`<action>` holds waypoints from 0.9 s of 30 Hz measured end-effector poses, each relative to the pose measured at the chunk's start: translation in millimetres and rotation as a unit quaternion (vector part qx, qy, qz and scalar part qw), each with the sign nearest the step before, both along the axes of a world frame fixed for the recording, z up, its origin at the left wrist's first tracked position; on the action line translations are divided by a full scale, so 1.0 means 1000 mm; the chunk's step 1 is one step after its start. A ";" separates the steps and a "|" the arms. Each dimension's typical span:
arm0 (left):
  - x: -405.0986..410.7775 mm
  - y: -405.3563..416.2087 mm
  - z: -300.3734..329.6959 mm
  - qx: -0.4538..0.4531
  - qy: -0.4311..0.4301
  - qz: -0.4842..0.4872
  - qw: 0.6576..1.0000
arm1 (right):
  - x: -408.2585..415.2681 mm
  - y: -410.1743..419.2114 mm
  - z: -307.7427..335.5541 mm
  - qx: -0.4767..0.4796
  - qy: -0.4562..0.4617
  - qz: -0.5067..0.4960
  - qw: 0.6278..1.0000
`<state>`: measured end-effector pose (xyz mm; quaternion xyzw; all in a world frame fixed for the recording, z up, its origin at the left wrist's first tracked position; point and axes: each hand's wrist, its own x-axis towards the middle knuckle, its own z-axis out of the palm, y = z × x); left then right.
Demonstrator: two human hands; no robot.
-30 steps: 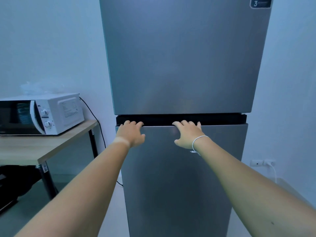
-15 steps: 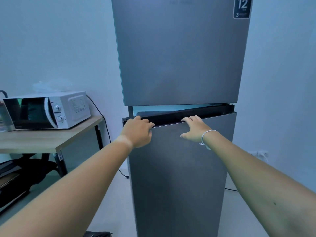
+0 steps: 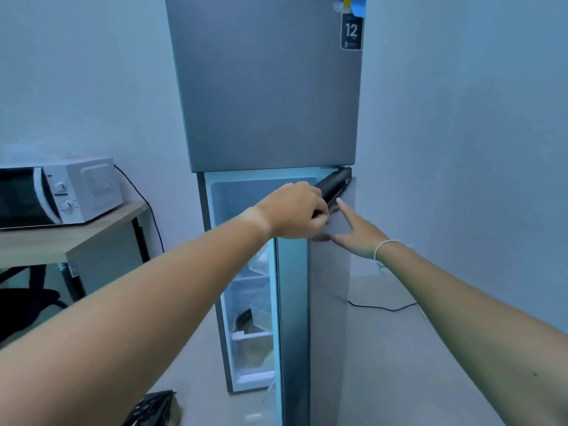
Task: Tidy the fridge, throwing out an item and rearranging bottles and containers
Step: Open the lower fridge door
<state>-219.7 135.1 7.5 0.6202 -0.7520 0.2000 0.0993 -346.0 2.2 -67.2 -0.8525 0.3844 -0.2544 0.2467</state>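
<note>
Left hand (image 3: 295, 210) is gripping the half-open fridge door (image 3: 329, 302); right hand (image 3: 353, 232) is resting open against it, holding nothing. Overswinging risks hitting the wall (image 3: 461, 149).

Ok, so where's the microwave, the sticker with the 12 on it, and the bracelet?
microwave (image 3: 92, 192), head view, on its white side panel.
sticker (image 3: 351, 31), head view, on the number 12.
bracelet (image 3: 378, 250), head view, on the white band around the right wrist.
</note>
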 end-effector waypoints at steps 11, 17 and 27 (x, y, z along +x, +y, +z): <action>-0.098 -0.021 -0.015 0.019 0.171 -0.107 0.979 | -0.119 0.056 -0.020 0.118 -0.081 -0.009 0.990; -0.151 -0.041 -0.021 0.051 0.231 -0.121 0.964 | -0.170 0.065 -0.030 0.180 -0.158 -0.029 0.970; -0.198 -0.071 -0.026 0.052 0.200 -0.140 0.968 | -0.212 0.039 -0.043 0.118 -0.212 -0.174 0.954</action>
